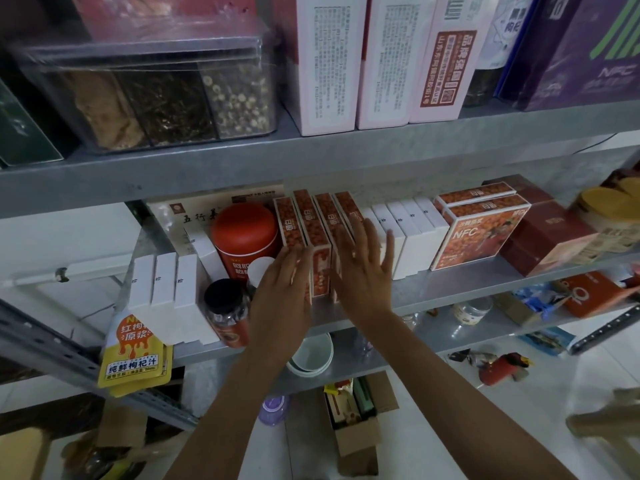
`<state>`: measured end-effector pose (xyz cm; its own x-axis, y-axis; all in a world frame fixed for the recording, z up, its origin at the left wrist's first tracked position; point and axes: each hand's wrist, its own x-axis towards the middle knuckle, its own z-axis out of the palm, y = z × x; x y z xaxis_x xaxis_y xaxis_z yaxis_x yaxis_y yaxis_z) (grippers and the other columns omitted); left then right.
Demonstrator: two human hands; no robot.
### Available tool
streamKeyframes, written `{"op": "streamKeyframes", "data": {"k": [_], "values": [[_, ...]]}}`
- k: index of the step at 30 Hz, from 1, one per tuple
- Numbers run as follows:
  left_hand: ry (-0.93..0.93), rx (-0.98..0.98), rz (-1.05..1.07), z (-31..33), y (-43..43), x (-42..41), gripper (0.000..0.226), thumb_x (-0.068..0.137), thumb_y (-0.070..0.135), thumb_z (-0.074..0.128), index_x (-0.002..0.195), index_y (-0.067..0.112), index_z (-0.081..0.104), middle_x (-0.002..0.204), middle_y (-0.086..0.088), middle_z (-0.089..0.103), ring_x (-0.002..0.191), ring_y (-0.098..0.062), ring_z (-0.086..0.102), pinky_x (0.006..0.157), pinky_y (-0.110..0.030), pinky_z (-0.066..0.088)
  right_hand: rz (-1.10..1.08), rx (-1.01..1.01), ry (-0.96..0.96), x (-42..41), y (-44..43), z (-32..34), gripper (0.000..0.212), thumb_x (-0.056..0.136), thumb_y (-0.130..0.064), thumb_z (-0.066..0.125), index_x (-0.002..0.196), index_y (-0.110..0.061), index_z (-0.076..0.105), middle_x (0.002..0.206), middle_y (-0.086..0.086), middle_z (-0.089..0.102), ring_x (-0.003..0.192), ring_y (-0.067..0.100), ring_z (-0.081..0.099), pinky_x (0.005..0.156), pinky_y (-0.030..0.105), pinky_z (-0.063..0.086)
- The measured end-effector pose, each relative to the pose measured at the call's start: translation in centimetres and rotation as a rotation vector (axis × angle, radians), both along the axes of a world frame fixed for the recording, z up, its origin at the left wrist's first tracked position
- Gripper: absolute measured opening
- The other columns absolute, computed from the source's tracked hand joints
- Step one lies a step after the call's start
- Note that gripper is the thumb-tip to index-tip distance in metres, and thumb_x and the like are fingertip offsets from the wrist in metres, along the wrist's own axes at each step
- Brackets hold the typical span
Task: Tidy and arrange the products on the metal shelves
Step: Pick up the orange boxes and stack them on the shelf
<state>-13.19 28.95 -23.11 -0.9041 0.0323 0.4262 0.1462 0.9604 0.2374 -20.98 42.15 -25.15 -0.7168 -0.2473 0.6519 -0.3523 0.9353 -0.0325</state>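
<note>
On your middle metal shelf (450, 289), four orange boxes (311, 230) stand on end in a tight row, narrow sides up. Just right of them is a row of upright white boxes (408, 230), then two NFC boxes (481, 233), one behind the other, broad face toward you. Left of the orange row stand a red canister (244, 237), a black-lidded jar (227, 313) and three white cartons (166, 289).

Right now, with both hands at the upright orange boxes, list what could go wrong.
1. The black-lidded jar stands at the front edge of the metal shelf beside the left hand; a sideways nudge could knock it off.
2. The orange boxes stand upright on narrow faces; a push from the right hand might topple them into the white boxes.
3. The yellow pouches overhang the edge and could slip off.
</note>
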Motion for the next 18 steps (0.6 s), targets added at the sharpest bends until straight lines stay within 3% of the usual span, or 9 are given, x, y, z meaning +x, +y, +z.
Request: {"op": "streamKeyframes", "data": {"k": [3,6,9,12,15,18], "values": [[-0.059,-0.035,0.011,0.1,0.4,0.0,0.084,0.079,0.005,0.067,0.153,0.016,0.029,0.149,-0.014,0.041,0.139,-0.034,0.037,0.1,-0.048,0.049,0.01,-0.049,0.056,1.3,1.1,-0.9,0.066,0.1,-0.058,0.022,0.143,-0.015,0.048,0.152,0.009,0.031,0.143,0.029,0.024,0.12,0.05,0.007],[-0.082,-0.055,0.034,0.0,0.5,-0.1,0.084,0.076,0.004,0.072,0.15,0.016,0.035,0.15,-0.015,0.04,0.138,-0.036,0.037,0.097,-0.05,0.05,0.054,-0.198,0.119,3.3,1.5,-1.6,0.055,0.101,-0.055,0.029,0.14,-0.018,0.042,0.147,0.011,0.031,0.137,0.031,0.029,0.117,0.048,0.017],[-0.096,-0.052,0.051,0.0,0.7,-0.2,0.082,0.074,0.003,0.075,0.147,0.015,0.04,0.149,-0.014,0.041,0.138,-0.036,0.038,0.095,-0.05,0.051,0.094,-0.428,0.051,5.9,2.4,-3.9,0.053,0.096,-0.056,0.042,0.131,-0.016,0.042,0.14,0.013,0.035,0.129,0.032,0.037,0.108,0.046,0.034],[-0.089,-0.062,0.054,0.0,0.8,-0.3,0.082,0.072,0.003,0.077,0.145,0.015,0.042,0.148,-0.014,0.042,0.137,-0.036,0.038,0.093,-0.048,0.051,0.197,-0.659,-0.091,7.6,2.9,-5.0,0.052,0.093,-0.054,0.052,0.125,-0.015,0.042,0.134,0.011,0.048,0.121,0.026,0.053,0.099,0.039,0.049],[-0.101,-0.054,0.067,0.0,0.8,-0.3,0.083,0.072,0.001,0.076,0.146,0.015,0.04,0.15,-0.014,0.04,0.139,-0.036,0.036,0.092,-0.05,0.053,0.208,-0.783,-0.228,7.9,2.8,-3.7,0.05,0.083,-0.05,0.064,0.12,-0.024,0.042,0.116,0.013,0.067,0.101,0.026,0.069,0.078,0.044,0.061],[-0.095,-0.05,0.071,-0.2,0.7,-0.2,0.087,0.071,0.0,0.077,0.147,0.015,0.038,0.151,-0.014,0.038,0.139,-0.037,0.036,0.091,-0.053,0.053,0.238,-0.777,-0.165,7.8,3.3,-2.1,0.051,0.08,-0.047,0.064,0.121,-0.023,0.046,0.108,0.011,0.07,0.096,0.022,0.069,0.075,0.039,0.062]]}}
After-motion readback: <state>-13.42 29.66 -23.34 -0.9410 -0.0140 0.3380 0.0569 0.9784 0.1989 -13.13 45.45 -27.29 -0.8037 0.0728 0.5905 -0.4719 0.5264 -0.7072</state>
